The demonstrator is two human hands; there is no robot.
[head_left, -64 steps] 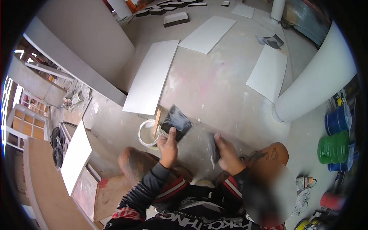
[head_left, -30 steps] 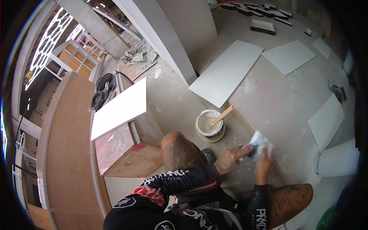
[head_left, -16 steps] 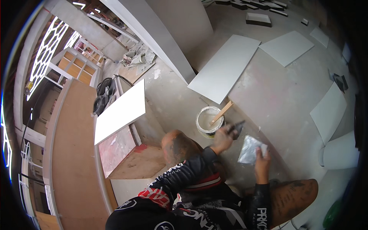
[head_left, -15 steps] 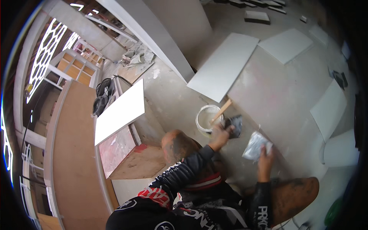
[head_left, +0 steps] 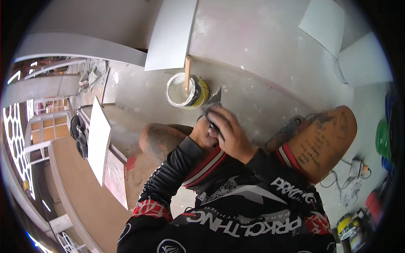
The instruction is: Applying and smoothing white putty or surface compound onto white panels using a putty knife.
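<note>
My left hand point(head_left: 203, 134) and my right hand point(head_left: 231, 135) are brought together in front of my lap. A dark flat-bladed putty knife point(head_left: 215, 98) points away from them, its blade tip beside the bucket. The left hand is closed at its handle end. My right fingers curl over the left hand and the base of the blade, with something dark and thin under them, partly hidden. Just beyond, to the left, stands a yellow and black bucket point(head_left: 200, 92) with a pale smeared rim. A wooden stick point(head_left: 187, 76) leans in its whitish contents.
A white panel point(head_left: 171, 36) lies beyond the bucket; another white panel point(head_left: 99, 141) rests on a box at left. A further panel point(head_left: 324, 25) is at far right. Cables with a plug point(head_left: 357, 168), a green container point(head_left: 382, 139) and tins point(head_left: 346, 225) stand to the right.
My hands, apart before, have come together near my lap. The silvery flat piece in my right hand no longer shows clearly. The view has turned and shifted nearer my body.
</note>
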